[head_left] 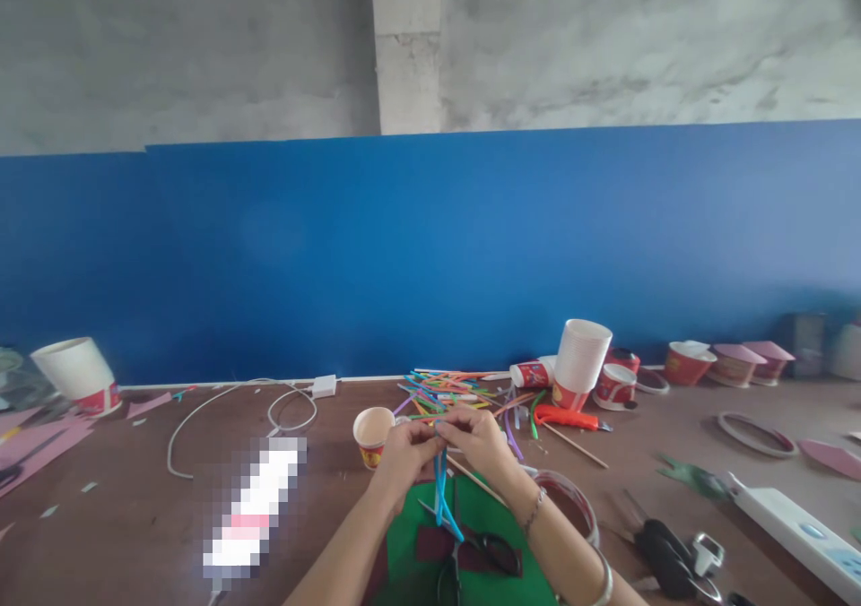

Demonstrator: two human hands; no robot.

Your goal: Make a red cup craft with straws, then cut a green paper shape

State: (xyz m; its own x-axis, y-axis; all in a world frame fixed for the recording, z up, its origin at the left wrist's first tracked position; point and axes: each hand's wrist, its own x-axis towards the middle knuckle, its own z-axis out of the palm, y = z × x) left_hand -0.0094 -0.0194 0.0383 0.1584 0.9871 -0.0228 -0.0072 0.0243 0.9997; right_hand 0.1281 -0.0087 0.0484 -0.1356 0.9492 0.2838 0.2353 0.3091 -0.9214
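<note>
My left hand (408,455) and my right hand (476,436) meet over the table, fingertips pinched together. Between them they hold a bent blue drinking straw (440,498), whose lengths hang down below the fingers. Under it lie scissors (499,552) with black handles, on a green sheet (407,548) with a dark red piece (430,541). Just left of my hands stands a paper cup (374,436). Behind them spreads a pile of coloured straws (457,389). The exact spot where the fingertips grip the straw is partly hidden.
To the right are a stack of paper cups (584,359), an orange utility knife (569,419), a roll of tape (571,501), keys (673,552) and a white power strip (797,530). On the left lie a charging cable (171,440), a blurred-out bright device (256,507) and pink paper (50,449).
</note>
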